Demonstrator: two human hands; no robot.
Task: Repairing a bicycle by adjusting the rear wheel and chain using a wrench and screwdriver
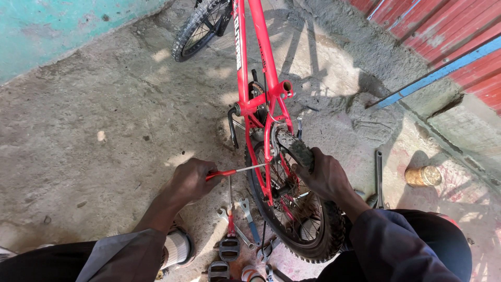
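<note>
Left hand (190,180) grips red-handled screwdriver (235,171), shaft tip at rear wheel (295,209) of red bicycle (258,62) on concrete. Right hand (324,175) clamps knobby tyre. Screwdriver light, rigid; wheel probably spins unless tread held firmly.

Red-handled screwdriver (235,171) lies about level, its thin metal shaft poking right into the spokes of the rear wheel (300,209). That wheel's got a knobby black tyre, sitting upright in the red bike frame (245,73).

Single head view, steeply downward, close over rear wheel (300,209), facing forward.
</note>
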